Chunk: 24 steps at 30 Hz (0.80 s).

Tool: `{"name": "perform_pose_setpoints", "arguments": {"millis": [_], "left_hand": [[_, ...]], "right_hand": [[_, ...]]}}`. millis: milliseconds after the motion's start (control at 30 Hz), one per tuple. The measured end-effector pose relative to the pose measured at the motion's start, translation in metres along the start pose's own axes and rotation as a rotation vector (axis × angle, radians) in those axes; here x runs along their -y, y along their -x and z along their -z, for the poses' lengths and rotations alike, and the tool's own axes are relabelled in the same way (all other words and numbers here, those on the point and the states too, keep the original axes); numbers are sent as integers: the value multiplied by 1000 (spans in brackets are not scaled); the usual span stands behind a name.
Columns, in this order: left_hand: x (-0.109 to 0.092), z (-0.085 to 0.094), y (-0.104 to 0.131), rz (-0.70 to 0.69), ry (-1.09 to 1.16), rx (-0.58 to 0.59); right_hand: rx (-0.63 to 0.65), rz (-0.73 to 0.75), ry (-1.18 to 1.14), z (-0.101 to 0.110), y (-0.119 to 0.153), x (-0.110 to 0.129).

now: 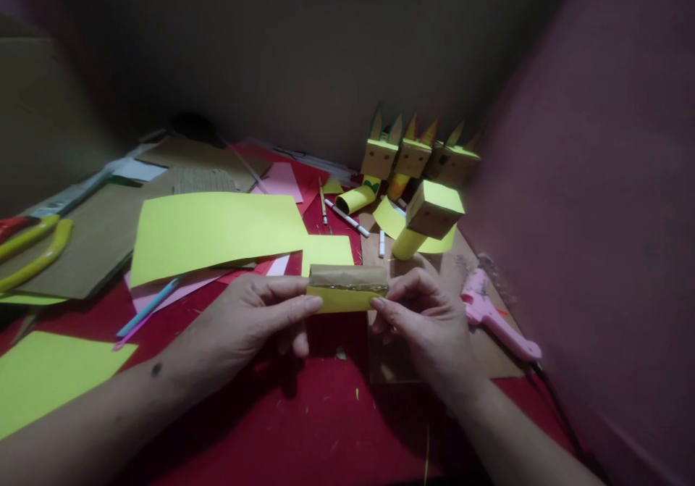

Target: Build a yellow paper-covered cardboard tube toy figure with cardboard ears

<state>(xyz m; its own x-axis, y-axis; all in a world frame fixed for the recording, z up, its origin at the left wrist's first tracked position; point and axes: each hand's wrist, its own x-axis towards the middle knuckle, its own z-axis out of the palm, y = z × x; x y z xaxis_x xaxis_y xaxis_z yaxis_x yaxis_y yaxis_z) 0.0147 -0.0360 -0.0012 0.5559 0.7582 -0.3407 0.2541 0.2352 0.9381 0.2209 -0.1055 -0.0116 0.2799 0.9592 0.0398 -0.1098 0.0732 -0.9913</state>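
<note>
Both the left hand (255, 319) and the right hand (428, 319) pinch the ends of a cardboard tube (347, 288) half-wrapped in yellow paper, above the desk's (304, 413) near middle. Uneven finger pressure could skew the wrap or crease it. The pink glue gun (496, 317) lies near; any glue is too dim to see.

Bare red bench (304, 428) lies open at 6 o'clock, between the forearms. At 3 o'clock the pink glue gun (496, 319) and its cord block the way. Paper figures (418, 182) crowd 1 o'clock; a yellow sheet (217, 232) covers 11 o'clock.
</note>
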Motion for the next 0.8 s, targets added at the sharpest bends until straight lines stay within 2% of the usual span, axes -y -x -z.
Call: {"name": "perform_pose_setpoints", "arguments": {"millis": [333, 633, 800], "left_hand": [[-1, 0, 2, 3, -4, -22], [7, 2, -2, -12, -5, -53], [4, 1, 0, -21, -24, -48]], "right_hand": [[17, -21, -35, -1, 0, -2], [53, -45, -89, -2, -1, -3], [44, -59, -140, -1, -1, -4]]}}
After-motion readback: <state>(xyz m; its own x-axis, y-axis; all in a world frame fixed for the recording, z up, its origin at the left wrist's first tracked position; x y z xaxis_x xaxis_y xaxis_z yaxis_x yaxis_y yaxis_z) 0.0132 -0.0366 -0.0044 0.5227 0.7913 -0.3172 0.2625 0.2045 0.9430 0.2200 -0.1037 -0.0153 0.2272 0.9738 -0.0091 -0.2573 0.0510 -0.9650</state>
